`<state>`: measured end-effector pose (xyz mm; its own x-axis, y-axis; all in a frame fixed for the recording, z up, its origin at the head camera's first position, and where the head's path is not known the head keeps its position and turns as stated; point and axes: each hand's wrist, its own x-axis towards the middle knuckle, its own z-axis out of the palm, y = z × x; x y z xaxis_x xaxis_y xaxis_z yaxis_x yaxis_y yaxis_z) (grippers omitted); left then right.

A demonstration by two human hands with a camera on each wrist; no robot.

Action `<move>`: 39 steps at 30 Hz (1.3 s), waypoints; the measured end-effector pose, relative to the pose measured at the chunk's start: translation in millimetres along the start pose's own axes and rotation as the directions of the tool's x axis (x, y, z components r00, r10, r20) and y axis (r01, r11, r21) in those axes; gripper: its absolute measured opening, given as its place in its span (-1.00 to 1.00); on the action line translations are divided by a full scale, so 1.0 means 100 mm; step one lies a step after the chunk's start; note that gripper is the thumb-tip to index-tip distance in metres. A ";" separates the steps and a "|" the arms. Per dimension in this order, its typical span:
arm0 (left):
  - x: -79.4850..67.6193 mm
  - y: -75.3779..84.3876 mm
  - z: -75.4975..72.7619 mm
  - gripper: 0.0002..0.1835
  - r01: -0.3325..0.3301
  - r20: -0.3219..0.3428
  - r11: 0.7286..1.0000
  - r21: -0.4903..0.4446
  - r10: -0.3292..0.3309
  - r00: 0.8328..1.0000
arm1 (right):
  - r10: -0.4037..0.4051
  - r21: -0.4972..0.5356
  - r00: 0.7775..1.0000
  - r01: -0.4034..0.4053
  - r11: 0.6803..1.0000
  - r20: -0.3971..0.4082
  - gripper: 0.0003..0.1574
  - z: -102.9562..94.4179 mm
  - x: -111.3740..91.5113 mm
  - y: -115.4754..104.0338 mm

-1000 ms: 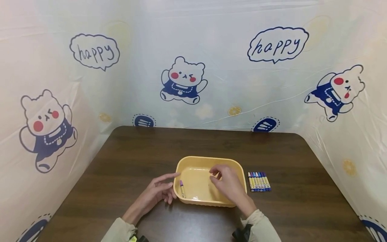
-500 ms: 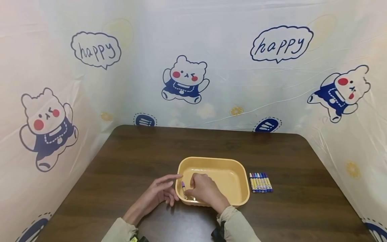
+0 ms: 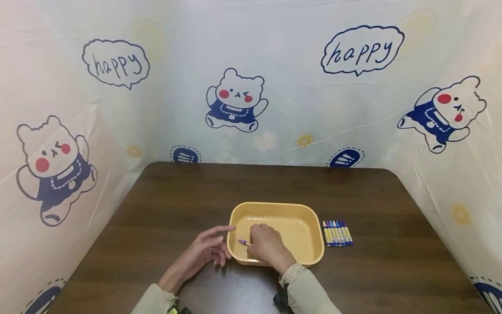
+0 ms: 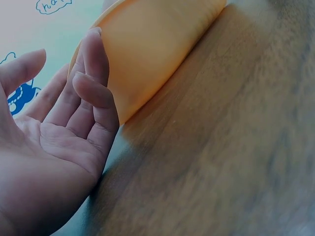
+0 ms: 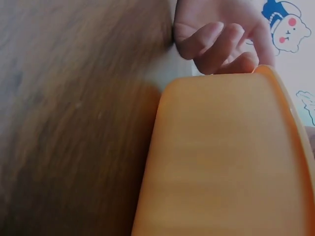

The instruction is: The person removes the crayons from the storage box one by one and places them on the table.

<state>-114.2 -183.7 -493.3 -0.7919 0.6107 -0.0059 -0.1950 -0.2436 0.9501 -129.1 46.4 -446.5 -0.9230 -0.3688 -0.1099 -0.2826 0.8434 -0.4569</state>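
Note:
Inside a yellow plastic basin (image 3: 302,231), toward its left half, my right hand (image 3: 270,248) has its fingers curled down and holds a crayon (image 3: 243,242). The crayon's purple end sticks out leftward from the fingers; its other end is hidden by the hand. My left hand (image 3: 201,253) stays at the basin's left side, fingers loosely extended, with the index fingertip at the rim. The left wrist view shows this palm (image 4: 64,142) turned up beside the basin's outer wall (image 4: 147,54). In the right wrist view the basin wall hides most of the right hand.
A row of several crayons (image 3: 338,233) with yellow wrappers and blue ends lies just right of the basin. All this is on a dark wooden table (image 3: 188,187). A pale printed curtain (image 3: 290,96) encloses its back and sides.
My right hand came from the basin's right part to its left and took hold of the crayon. The crayon has turned from nearly lengthwise to crosswise. My left hand stayed put.

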 end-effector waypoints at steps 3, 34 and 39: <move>0.01 0.01 0.00 -0.50 -0.001 0.003 1.000 0.004 0.001 1.000 | 0.015 0.001 1.000 -0.015 1.000 -0.015 -0.79 -0.01 0.00 0.02; 0.02 -0.02 -0.02 -0.52 0.009 -0.012 1.000 0.024 -0.008 1.000 | -0.022 0.143 0.958 0.065 0.988 -0.285 -0.91 -0.27 -0.03 0.22; 0.00 -0.02 -0.01 -0.54 0.002 -0.028 1.000 0.025 -0.001 1.000 | -0.013 0.161 0.908 0.088 0.983 -0.419 -0.89 -0.33 -0.17 0.29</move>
<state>-114.3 -183.4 -495.8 -0.8075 0.5897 -0.0155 -0.1819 -0.2239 0.9575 -130.1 90.1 -428.2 -0.9437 -0.1817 0.2763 -0.3172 0.7335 -0.6011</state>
